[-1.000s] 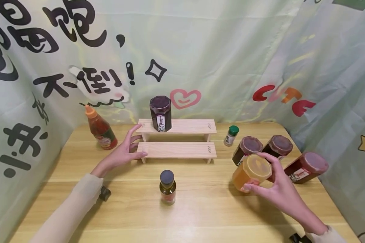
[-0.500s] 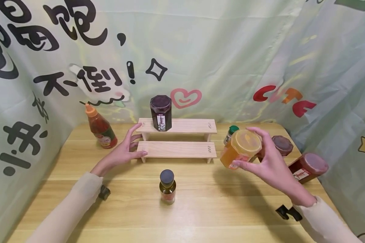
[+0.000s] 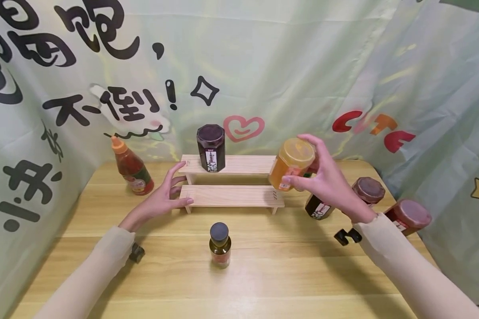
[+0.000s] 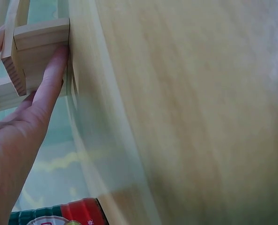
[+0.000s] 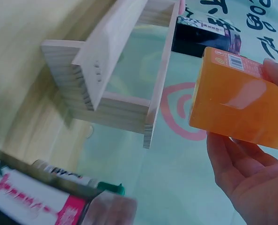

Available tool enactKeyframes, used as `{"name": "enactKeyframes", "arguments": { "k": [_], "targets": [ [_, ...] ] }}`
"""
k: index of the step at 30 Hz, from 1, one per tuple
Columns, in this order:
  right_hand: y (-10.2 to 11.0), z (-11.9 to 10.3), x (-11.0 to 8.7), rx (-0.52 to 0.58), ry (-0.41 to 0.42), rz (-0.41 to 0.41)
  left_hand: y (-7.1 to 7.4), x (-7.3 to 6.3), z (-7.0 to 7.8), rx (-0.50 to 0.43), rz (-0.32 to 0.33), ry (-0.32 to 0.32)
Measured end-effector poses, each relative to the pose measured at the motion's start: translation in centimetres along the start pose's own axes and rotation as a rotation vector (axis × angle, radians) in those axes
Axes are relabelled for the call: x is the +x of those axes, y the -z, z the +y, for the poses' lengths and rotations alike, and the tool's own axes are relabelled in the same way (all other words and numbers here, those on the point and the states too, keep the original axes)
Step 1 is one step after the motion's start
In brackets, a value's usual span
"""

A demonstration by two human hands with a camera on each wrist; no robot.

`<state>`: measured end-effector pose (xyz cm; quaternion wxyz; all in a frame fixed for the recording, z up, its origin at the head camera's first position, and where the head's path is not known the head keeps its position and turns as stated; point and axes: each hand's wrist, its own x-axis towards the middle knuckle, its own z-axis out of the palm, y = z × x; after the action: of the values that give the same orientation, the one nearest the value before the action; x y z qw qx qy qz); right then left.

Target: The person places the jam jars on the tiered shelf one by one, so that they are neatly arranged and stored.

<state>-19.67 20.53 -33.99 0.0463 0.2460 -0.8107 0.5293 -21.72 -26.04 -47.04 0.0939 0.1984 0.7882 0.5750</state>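
In the head view my right hand (image 3: 327, 181) grips an orange-yellow octagonal jar (image 3: 291, 164) by its sides. The jar is in the air at the right end of the two-tier wooden rack (image 3: 231, 196), slightly tilted. In the right wrist view the jar (image 5: 242, 101) is apart from the rack (image 5: 115, 61), thumb on one side and fingers on the other. My left hand (image 3: 159, 199) holds the rack's left end, its thumb over the lower board. The left wrist view has a finger against the leg below that board. A dark purple jar (image 3: 211, 148) stands upright on the upper tier.
A red sauce bottle (image 3: 135, 170) with an orange nozzle stands at the back left. A small dark-capped bottle (image 3: 220, 246) is in front of the rack. Dark jars (image 3: 320, 207) (image 3: 368, 190) and a red jar (image 3: 409, 215) stand at right. A green-capped shaker (image 5: 111, 187) is partly hidden.
My right hand has carried the orange-yellow jar up and leftward, from beside the dark jars to the rack's right end. The left hand has stayed at the rack.
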Motion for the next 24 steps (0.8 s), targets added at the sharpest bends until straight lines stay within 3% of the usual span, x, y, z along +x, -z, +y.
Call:
{"name": "enactKeyframes", "arguments": {
  "k": [10,24],
  "targets": [
    [-2.0,0.5,4.1,0.079,-0.058,-0.03,-0.1,-0.1,0.0,-0.008,0.002,-0.008],
    [-4.1,2.3,7.9,0.068,-0.023,-0.11,0.0,-0.1,0.2,-0.004,-0.004,-0.009]
  ]
}}
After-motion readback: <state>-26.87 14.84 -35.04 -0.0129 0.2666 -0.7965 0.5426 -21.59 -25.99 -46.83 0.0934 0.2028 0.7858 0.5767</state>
